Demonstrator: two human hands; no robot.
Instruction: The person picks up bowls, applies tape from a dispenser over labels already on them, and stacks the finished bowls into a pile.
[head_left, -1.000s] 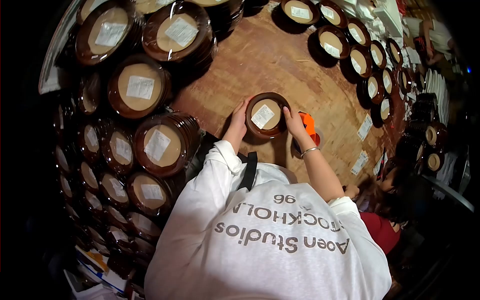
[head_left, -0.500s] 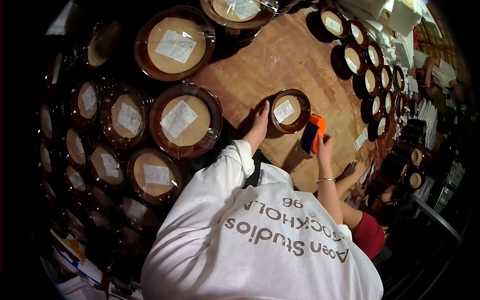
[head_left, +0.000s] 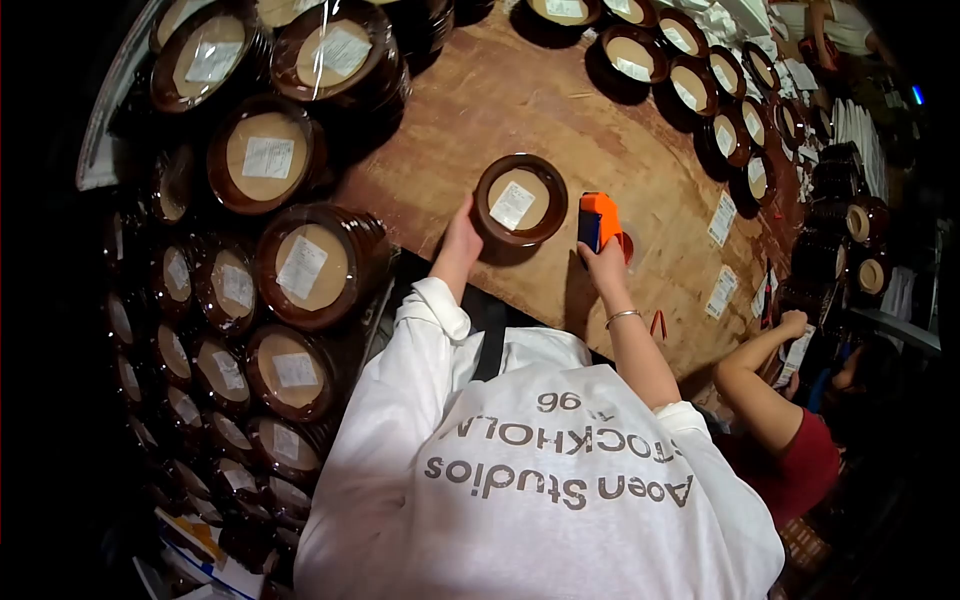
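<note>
Centre frame: brown bowl (head_left: 520, 200) sits on the wooden surface (head_left: 620, 130), with a tan paper cover inside and a white label (head_left: 512, 205) on it. Left hand (head_left: 462, 232) presses against the bowl's lower-left rim; can't tell whether the fingers actually grip it. Right hand (head_left: 606, 262) is closed around an orange tool (head_left: 598, 220), held upright just right of the bowl and not touching it. There is a thin bracelet (head_left: 622, 316) on that wrist.

Left half of frame: stacks of wrapped bowls (head_left: 305, 265), same brown with labelled covers, packed close together. Upper right: row of single bowls (head_left: 690, 85) curving along the surface edge. White paper slips (head_left: 722, 290) lie on the surface right of the tool. Lower right: another person in a red top, one hand (head_left: 795, 322) up at the surface edge, well apart from the bowl.
</note>
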